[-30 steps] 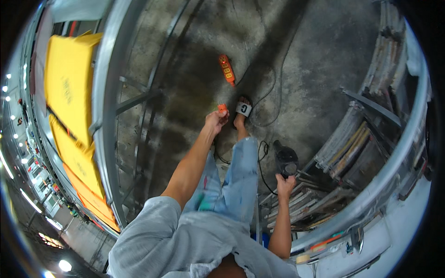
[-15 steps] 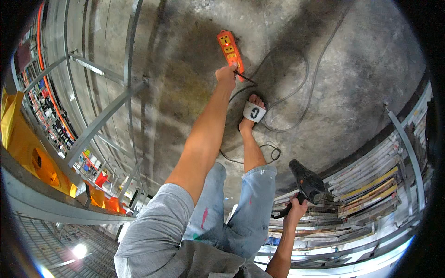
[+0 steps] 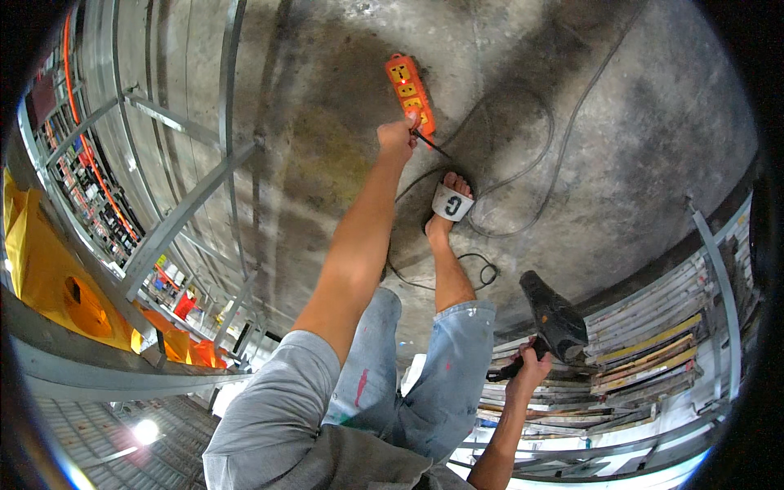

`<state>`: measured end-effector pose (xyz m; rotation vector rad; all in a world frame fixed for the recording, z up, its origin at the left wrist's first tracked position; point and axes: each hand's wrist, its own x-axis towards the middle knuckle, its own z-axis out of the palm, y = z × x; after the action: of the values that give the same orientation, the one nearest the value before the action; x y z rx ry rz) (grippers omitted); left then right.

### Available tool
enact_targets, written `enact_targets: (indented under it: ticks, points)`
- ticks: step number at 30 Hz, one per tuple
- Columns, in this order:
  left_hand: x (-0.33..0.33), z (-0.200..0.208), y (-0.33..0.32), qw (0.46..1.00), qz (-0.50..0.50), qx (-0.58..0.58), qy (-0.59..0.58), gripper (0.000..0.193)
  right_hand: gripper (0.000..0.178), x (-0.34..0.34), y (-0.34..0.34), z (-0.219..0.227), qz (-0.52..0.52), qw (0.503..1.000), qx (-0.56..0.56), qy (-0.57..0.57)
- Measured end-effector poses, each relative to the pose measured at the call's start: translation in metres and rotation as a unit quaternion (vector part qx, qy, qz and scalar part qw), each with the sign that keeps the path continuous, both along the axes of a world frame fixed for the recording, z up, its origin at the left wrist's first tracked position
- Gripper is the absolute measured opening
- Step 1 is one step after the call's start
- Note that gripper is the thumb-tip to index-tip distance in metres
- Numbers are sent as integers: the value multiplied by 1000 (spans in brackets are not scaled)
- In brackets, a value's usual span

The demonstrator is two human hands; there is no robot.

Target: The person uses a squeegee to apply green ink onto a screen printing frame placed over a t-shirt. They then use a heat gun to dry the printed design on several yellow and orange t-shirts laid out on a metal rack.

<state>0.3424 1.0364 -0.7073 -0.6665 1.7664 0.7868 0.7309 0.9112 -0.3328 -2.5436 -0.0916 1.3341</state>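
An orange power strip (image 3: 412, 96) with yellow sockets lies on the concrete floor. At its near end my left hand (image 3: 398, 135) is closed, fingertips against the strip, pinching the plug end of a black cord (image 3: 431, 145); the plug itself is mostly covered by my fingers. My right hand (image 3: 529, 372) is wrapped round the handle of a black hair dryer (image 3: 554, 317), held off the floor beside my right knee. The dryer's nozzle points up and away, and its cord leaves the handle below my fingers.
A loop of dark cable (image 3: 549, 135) lies on the floor around my sandalled foot (image 3: 452, 201). Metal frame bars (image 3: 192, 192) stand at the left, near yellow and orange sheets (image 3: 49, 265). Stacked flat frames (image 3: 645, 347) fill a rack at the lower right.
The cord at my left fingers is now straighter, and the hand stays at the strip's near end. The hair dryer appears slightly further right and stays in my right hand.
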Motion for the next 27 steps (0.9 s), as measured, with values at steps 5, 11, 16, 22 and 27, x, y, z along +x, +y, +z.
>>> enact_targets:
  ticks: [5, 11, 16, 22, 27]
  points:
    - [-12, 8, 20, 998, -14, -44, -30, 23, 22, -6, 8, -7, -17, 999, 7, -35]
    - [3, 4, 25, 997, 3, -73, 11, 24, 24, -9, 6, -12, -35, 999, 5, -30]
    - [-8, 5, 20, 999, -10, -42, -21, 20, 22, -20, 12, -12, -36, 999, 4, -36]
    - [-25, -11, 15, 996, -47, -13, -73, 18, 23, -30, 24, -2, -26, 999, 12, -25]
    - [-17, -18, 42, 997, -64, -47, 10, 27, 28, -15, 8, -4, -17, 996, 43, -76]
